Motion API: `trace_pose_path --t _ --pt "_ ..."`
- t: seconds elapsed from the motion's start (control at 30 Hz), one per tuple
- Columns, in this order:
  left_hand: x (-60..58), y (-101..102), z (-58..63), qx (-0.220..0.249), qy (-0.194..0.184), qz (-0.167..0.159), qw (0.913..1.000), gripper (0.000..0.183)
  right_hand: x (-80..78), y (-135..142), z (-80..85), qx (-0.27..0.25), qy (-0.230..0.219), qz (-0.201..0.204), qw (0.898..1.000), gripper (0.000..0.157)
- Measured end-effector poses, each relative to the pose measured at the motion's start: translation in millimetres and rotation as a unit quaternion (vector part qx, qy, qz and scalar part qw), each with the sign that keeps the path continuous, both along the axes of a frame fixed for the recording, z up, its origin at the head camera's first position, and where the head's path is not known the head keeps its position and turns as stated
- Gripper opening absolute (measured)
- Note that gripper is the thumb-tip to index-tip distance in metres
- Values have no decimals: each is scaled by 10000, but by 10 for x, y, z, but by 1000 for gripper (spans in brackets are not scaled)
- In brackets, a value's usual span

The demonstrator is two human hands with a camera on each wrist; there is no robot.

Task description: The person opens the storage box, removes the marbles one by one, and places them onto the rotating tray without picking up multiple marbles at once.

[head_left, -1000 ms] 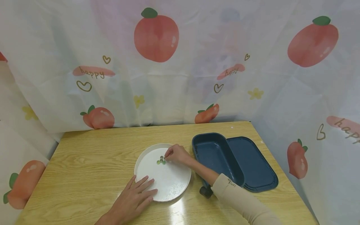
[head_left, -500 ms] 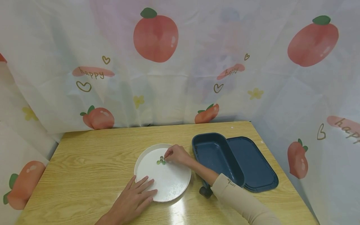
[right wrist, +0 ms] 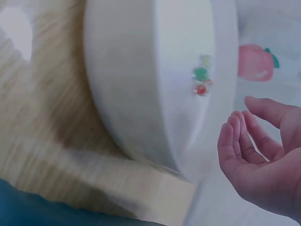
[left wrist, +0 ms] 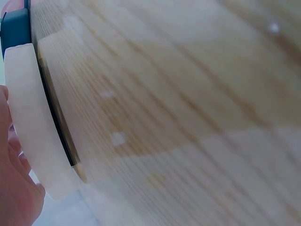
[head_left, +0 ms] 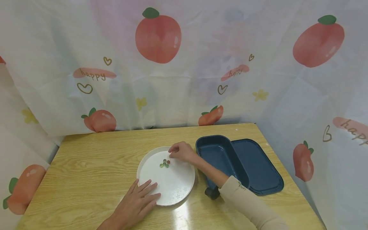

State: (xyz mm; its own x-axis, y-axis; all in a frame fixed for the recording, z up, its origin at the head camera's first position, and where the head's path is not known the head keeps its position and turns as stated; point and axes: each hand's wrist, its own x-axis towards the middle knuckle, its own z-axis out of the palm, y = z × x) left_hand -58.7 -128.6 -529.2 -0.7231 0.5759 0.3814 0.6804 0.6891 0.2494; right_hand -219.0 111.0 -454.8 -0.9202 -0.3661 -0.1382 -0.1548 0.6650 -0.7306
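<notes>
A round white plate [head_left: 169, 188] with a raised rim sits on the table. Several small glass marbles [head_left: 164, 164] form a tight cluster on its far half. In the right wrist view a green marble [right wrist: 201, 74] and a red marble [right wrist: 201, 89] stand out. My left hand [head_left: 138, 201] rests over the plate's near left rim with its fingers spread. Just right of the cluster, above the plate's far right side, is my right hand [head_left: 182, 152]. Its fingers bend loosely, the thumb apart from them, and nothing shows between them.
A deep dark blue rectangular pan [head_left: 219, 156] with a black knob [head_left: 212, 193] stands right of the plate, under my right forearm. Its flat blue lid [head_left: 261, 169] lies beside it. Fruit-printed cloth [head_left: 178, 95] hangs behind the wooden table [head_left: 95, 159].
My right hand has drawn back slightly up from the marbles and its fingers have parted. A red marble now shows at the cluster's right side. The left hand stays put.
</notes>
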Motion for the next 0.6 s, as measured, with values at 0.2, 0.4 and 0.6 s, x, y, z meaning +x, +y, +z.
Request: trace_pose_path --t 0.2,0.4,0.6 --pt "-1 2 -8 8 -42 29 10000 27 -4 123 183 -461 -202 -39 9987 20" --pt "-4 1 -21 31 -17 14 10000 27 -49 341 315 -836 -220 -118 9962 20" --pt "-2 -4 -28 1 -30 30 10000 27 -91 604 387 -925 -283 -125 9952 22"
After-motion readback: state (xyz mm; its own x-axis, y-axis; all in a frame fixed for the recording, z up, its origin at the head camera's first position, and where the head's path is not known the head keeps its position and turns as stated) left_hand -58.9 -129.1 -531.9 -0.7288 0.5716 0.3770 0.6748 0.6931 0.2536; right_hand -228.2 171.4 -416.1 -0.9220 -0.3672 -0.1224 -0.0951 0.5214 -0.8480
